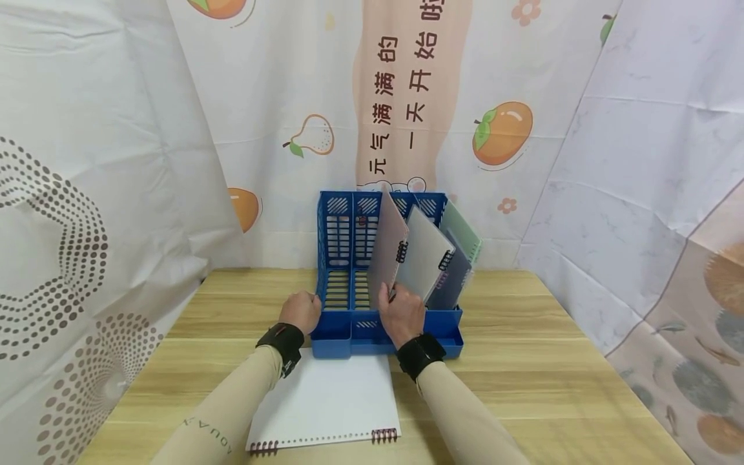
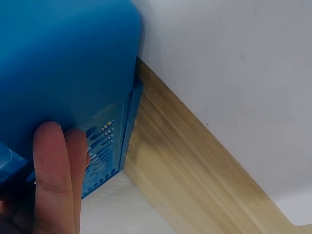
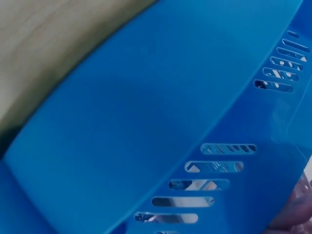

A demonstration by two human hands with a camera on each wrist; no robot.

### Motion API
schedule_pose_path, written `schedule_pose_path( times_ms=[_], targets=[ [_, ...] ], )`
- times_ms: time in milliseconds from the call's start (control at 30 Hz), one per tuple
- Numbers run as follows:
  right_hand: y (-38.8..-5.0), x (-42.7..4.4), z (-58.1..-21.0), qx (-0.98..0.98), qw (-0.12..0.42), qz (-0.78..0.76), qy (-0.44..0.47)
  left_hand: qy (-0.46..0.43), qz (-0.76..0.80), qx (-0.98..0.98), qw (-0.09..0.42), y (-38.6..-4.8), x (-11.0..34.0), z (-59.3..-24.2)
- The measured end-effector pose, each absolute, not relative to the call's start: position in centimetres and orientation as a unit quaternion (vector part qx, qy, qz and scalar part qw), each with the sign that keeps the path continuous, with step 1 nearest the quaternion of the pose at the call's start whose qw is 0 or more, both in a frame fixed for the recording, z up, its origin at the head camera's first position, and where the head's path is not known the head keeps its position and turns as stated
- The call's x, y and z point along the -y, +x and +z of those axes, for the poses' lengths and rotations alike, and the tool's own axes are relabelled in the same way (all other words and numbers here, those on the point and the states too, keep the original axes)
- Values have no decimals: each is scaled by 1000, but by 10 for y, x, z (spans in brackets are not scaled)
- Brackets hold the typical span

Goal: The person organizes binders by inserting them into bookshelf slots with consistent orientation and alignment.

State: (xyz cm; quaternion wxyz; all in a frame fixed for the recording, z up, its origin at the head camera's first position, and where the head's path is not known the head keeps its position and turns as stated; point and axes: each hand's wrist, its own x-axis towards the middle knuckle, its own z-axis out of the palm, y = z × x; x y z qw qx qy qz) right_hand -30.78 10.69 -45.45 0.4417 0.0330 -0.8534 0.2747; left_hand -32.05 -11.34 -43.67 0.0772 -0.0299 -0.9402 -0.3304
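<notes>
A blue plastic desk file rack [image 1: 366, 321] with slotted compartments stands at the table's middle. My left hand [image 1: 301, 312] grips its left front edge; in the left wrist view two fingers [image 2: 52, 170] lie against the blue wall. With my right hand [image 1: 403, 314] I hold the lower front edge of a pinkish spiral notebook [image 1: 388, 248], upright in a middle compartment. Right of it, a white spiral notebook [image 1: 424, 255], a grey-blue one [image 1: 456, 274] and a green one [image 1: 462, 229] lean in the rack. The right wrist view mostly shows the rack's front wall [image 3: 122, 107], a bit of hand at its corner.
An open spiral notebook with a white page [image 1: 334, 397] lies on the wooden table [image 1: 523, 361] in front of the rack, under the left forearm. A printed curtain [image 1: 261, 84] hangs behind the table and at both sides.
</notes>
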Motion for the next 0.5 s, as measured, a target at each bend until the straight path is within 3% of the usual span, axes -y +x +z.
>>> schedule_pose_path(
  times_ms=[500],
  targets=[
    [-281,-114,-465,828,462,305,84,-16,-361,929,87,-321,114,-442]
  ],
)
